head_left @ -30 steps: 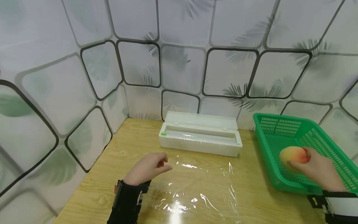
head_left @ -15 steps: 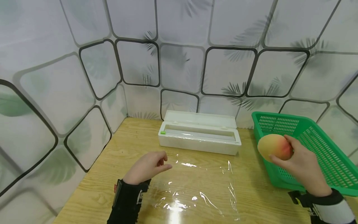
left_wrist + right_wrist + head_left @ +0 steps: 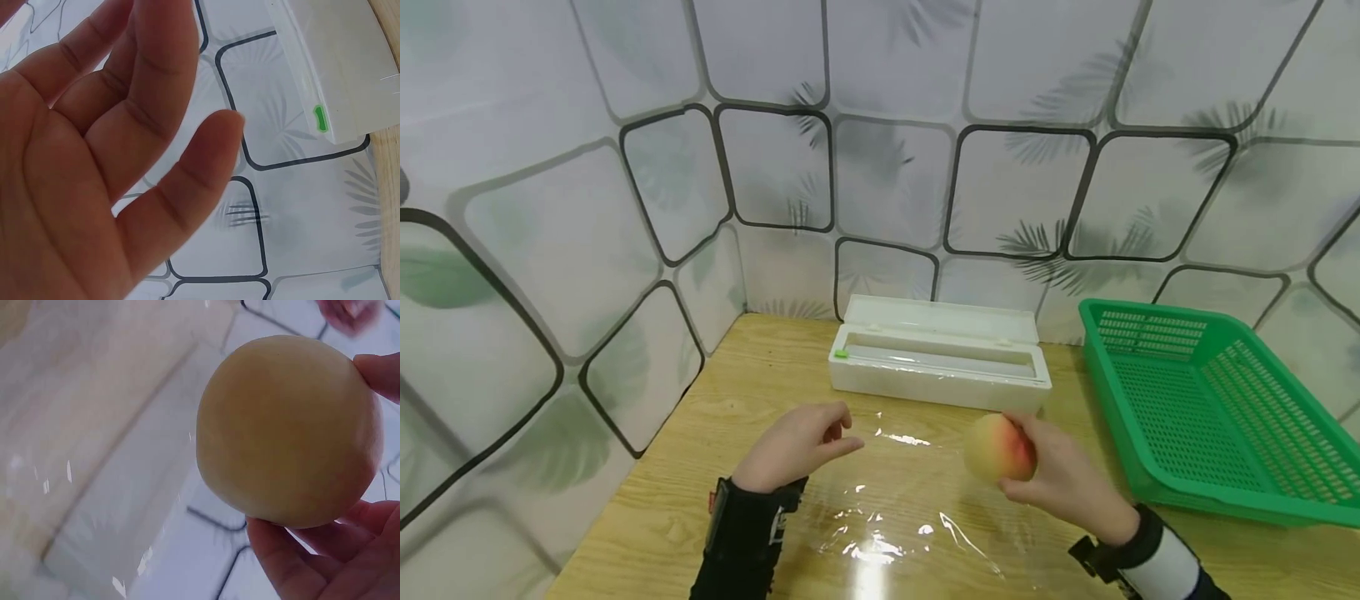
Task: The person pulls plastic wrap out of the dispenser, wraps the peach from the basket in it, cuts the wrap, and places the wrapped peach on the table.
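Note:
My right hand (image 3: 1067,483) holds a yellow mango (image 3: 996,450) with a red blush, its thumb and fingers around one end. In the right wrist view, the mango (image 3: 287,431) fills much of the picture between thumb and fingers. Below it, a clear sheet of plastic wrap (image 3: 917,492) lies spread on the table, glinting with creases. My left hand (image 3: 801,446) hovers by the sheet's left side, fingers loosely bent and holding nothing. The left wrist view shows the same bare palm (image 3: 94,162). Whether the mango touches the sheet I cannot tell.
Behind the sheet stands a white wrap dispenser (image 3: 940,387), lid up, with a green slider (image 3: 841,354) at its left end. A green plastic basket (image 3: 1138,450) sits to the right. Patterned wall covering (image 3: 887,183) borders the wooden table (image 3: 655,508) behind and at left.
My right hand has lifted the mango out of the green basket and carried it left over the plastic wrap. The left hand has stayed where it was.

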Available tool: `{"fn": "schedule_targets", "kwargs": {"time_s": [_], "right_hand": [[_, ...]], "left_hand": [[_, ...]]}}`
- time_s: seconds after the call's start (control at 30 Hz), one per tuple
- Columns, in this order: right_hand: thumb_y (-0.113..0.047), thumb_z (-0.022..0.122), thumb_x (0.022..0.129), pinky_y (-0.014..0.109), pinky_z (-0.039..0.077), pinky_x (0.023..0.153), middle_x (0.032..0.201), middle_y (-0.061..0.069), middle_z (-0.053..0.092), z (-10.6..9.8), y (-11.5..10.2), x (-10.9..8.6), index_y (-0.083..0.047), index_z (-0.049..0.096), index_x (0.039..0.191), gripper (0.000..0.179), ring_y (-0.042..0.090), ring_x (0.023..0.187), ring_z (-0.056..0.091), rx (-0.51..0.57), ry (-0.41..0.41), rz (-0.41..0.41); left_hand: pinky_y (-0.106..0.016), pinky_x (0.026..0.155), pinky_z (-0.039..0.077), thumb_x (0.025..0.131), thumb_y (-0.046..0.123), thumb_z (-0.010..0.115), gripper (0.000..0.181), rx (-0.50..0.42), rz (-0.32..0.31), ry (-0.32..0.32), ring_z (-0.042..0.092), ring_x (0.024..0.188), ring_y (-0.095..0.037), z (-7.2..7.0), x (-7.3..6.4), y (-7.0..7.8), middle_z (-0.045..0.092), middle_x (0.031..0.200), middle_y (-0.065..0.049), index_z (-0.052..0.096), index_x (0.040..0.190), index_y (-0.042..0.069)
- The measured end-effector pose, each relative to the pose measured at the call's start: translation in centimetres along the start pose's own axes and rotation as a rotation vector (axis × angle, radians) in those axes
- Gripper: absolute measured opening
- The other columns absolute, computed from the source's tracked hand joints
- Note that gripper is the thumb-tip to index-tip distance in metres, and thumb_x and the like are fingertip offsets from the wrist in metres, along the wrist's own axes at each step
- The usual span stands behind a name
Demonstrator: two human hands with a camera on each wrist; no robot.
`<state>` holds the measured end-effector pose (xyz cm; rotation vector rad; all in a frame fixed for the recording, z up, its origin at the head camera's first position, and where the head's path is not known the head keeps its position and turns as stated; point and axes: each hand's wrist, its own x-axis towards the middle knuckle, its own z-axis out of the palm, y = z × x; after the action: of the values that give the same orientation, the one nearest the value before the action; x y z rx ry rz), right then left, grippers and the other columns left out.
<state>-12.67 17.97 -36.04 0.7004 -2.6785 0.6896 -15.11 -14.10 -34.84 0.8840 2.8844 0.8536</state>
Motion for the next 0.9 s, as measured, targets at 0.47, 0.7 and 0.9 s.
{"fn": "schedule_targets", "kwargs": {"time_s": [0.47, 0.7, 0.9], "right_hand": [[-0.016, 0.073, 0.06, 0.037, 0.045, 0.076, 0.106, 0.008, 0.055, 5.3, -2.9, 0.7, 0.004, 0.046, 0.118, 0.067, 0.019, 0.092, 0.052, 0.145, -0.324, -0.052], [-0.014, 0.071, 0.059, 0.034, 0.045, 0.075, 0.103, 0.008, 0.054, 6.4, -2.9, 1.0, 0.003, 0.046, 0.119, 0.067, 0.019, 0.091, 0.051, 0.138, -0.414, -0.063], [-0.012, 0.071, 0.059, 0.036, 0.044, 0.078, 0.106, 0.011, 0.054, 6.9, -2.8, 1.3, 0.005, 0.045, 0.12, 0.068, 0.021, 0.094, 0.052, 0.152, -0.443, -0.052]], "left_hand": [[-0.025, 0.058, 0.04, 0.085, 0.031, 0.059, 0.022, 0.007, -0.011, 0.008, 0.046, 0.062, -0.007, -0.2, 0.0, -0.1, 0.051, 0.072, 0.007, 0.057, 0.091, 0.01], [-0.025, 0.058, 0.04, 0.085, 0.031, 0.058, 0.022, 0.018, -0.002, 0.015, 0.047, 0.062, -0.006, -0.2, 0.0, -0.1, 0.051, 0.072, 0.007, 0.057, 0.09, 0.01], [-0.025, 0.057, 0.04, 0.085, 0.032, 0.058, 0.022, 0.009, -0.008, 0.003, 0.046, 0.062, -0.007, -0.2, -0.1, -0.2, 0.05, 0.071, 0.007, 0.056, 0.089, 0.01]]}}
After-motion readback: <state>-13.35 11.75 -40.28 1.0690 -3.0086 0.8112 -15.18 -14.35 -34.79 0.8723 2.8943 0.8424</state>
